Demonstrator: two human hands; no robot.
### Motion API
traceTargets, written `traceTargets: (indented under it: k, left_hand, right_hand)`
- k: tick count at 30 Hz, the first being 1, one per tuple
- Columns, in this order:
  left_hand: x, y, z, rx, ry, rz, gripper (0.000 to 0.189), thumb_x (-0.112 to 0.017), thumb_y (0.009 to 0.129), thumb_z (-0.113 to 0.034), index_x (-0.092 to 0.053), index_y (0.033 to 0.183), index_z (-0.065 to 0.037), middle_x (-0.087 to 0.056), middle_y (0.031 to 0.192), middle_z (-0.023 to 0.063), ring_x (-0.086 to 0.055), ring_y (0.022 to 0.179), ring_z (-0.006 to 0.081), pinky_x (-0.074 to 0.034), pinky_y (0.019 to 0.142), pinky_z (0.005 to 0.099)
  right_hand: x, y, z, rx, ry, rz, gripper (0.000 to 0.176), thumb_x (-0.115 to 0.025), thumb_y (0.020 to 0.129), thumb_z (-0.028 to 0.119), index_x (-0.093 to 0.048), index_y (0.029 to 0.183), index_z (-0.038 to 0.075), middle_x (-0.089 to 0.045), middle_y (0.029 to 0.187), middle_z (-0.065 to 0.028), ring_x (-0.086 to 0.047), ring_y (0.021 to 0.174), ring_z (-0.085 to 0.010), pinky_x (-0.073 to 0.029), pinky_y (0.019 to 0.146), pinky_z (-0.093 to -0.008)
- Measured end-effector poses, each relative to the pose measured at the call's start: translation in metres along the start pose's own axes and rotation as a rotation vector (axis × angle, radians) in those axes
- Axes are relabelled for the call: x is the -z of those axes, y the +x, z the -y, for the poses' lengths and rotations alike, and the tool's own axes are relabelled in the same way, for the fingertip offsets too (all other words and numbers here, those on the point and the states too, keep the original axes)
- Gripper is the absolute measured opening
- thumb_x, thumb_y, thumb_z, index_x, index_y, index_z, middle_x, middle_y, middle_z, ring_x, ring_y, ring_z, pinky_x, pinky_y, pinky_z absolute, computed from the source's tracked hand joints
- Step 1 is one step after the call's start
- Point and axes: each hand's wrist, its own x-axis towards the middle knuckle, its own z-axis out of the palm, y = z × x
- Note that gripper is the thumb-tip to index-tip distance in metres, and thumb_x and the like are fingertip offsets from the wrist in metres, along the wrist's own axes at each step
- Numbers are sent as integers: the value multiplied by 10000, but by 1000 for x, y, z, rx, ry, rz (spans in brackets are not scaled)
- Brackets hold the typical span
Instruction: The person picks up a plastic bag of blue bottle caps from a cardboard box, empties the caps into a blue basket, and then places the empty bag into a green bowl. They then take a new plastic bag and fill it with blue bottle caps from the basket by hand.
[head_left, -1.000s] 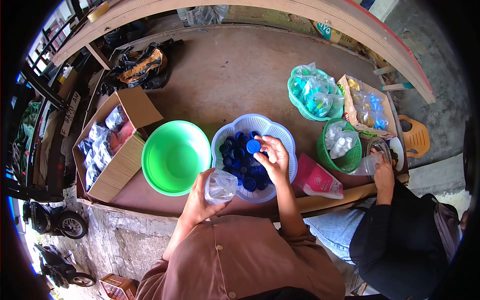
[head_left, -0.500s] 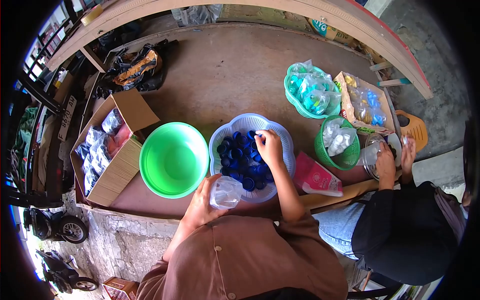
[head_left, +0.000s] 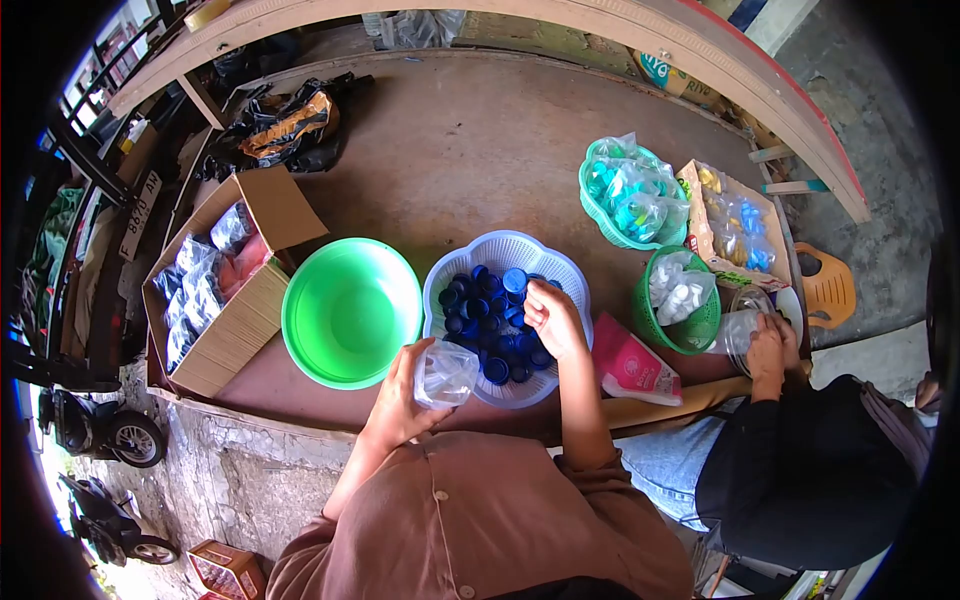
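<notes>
My left hand point(head_left: 398, 400) is closed round a clear plastic bag point(head_left: 445, 375), its mouth spread beside the near-left rim of a pale lilac basket point(head_left: 570, 275). Loose dark blue bottle caps point(head_left: 490, 325) lie in that basket. Over its right side, my right hand point(head_left: 555, 318) pinches one blue bottle cap point(head_left: 515, 280) at the fingertips, its flat top facing up. To the left of the basket stands a bright green basin point(head_left: 350, 315) with nothing in it.
An open cardboard box point(head_left: 235, 320) of filled bags stands left. At right are a teal basket point(head_left: 590, 205), a green basket point(head_left: 700, 335), a shallow carton point(head_left: 715, 235) and a pink packet point(head_left: 635, 365). A co-worker's hands point(head_left: 768, 350) handle a clear bag beside them.
My right hand has risen slightly from among the caps with one blue cap at its fingertips. My left hand has moved a little right with the bag. The co-worker's hands have come together.
</notes>
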Motion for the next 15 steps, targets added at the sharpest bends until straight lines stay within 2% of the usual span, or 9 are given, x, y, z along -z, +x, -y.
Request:
traceTargets:
  k: [2, 3, 5, 7, 9, 10, 12, 14, 15]
  left_hand:
    - [-1, 3, 1, -39, 37, -4, 832, -779, 549, -157, -363, 1251, 3, -472, 1166, 192, -483, 1073, 347, -406, 910, 398]
    - [-2, 3, 2, -77, 75, -14, 826, -785, 550, -156, -367, 1244, 4, -487, 1150, 200, -503, 1059, 338, -416, 887, 395]
    - [-3, 3, 1, -58, 48, 13, 828, -780, 554, -165, -365, 1250, 4, -475, 1159, 197, -483, 1072, 351, -404, 907, 403]
    - [-5, 3, 1, -37, 19, 41, 831, -775, 558, -174, -363, 1257, 4, -463, 1167, 194, -462, 1085, 363, -392, 927, 410]
    - [-7, 2, 2, -69, 20, 55, 824, -777, 562, -174, -366, 1254, 7, -471, 1151, 203, -470, 1074, 367, -392, 923, 411]
    - [-5, 2, 0, -72, 22, 59, 824, -777, 562, -174, -366, 1254, 7, -471, 1151, 203, -470, 1074, 367, -392, 923, 411]
    - [-3, 1, -4, -70, 8, 48, 820, -777, 561, -169, -370, 1251, 6, -481, 1127, 207, -481, 1054, 367, -398, 912, 408]
    - [-4, 0, -2, -54, 0, 54, 821, -777, 558, -163, -370, 1250, 5, -481, 1126, 207, -482, 1053, 366, -399, 909, 408]
    - [-4, 0, -2, -41, -4, 58, 821, -777, 555, -158, -371, 1250, 4, -481, 1125, 207, -482, 1051, 364, -400, 906, 408]
  right_hand:
    - [-12, -19, 3, 10, 65, 37, 146, -531, 862, 140, -477, 733, 99, -342, 607, 52, -323, 514, -51, -271, 492, -200]
    - [-14, -23, -1, 105, 46, 154, 101, -531, 856, 133, -512, 780, 70, -363, 612, 50, -336, 521, -45, -272, 490, -202]
    - [-31, -47, -2, 148, -408, 121, 126, -558, 847, 147, -603, 850, 30, -464, 645, 37, -400, 541, -52, -296, 497, -197]
    - [-58, -65, -1, 478, -870, 363, 149, -641, 804, 151, -631, 811, 2, -531, 631, -13, -492, 563, -102, -374, 503, -242]
    - [-68, -73, 6, 444, -1118, 475, 157, -655, 793, 160, -646, 831, 8, -557, 644, -51, -499, 545, -118, -384, 494, -262]
    - [-65, -70, 8, 458, -1043, 363, 136, -654, 796, 135, -661, 877, 26, -548, 648, -18, -456, 533, -92, -367, 486, -239]
    - [-38, -39, 2, 573, -1004, 28, 117, -646, 781, 118, -646, 807, 4, -592, 664, -107, -557, 555, -157, -425, 520, -269]
    - [-2, 1, -1, 602, -1271, -252, 125, -612, 778, 122, -647, 771, 2, -629, 709, -172, -625, 638, -289, -476, 576, -356]
    - [13, 16, -5, 480, -1367, -327, 161, -593, 784, 159, -651, 775, 9, -626, 725, -182, -622, 684, -330, -484, 620, -398]
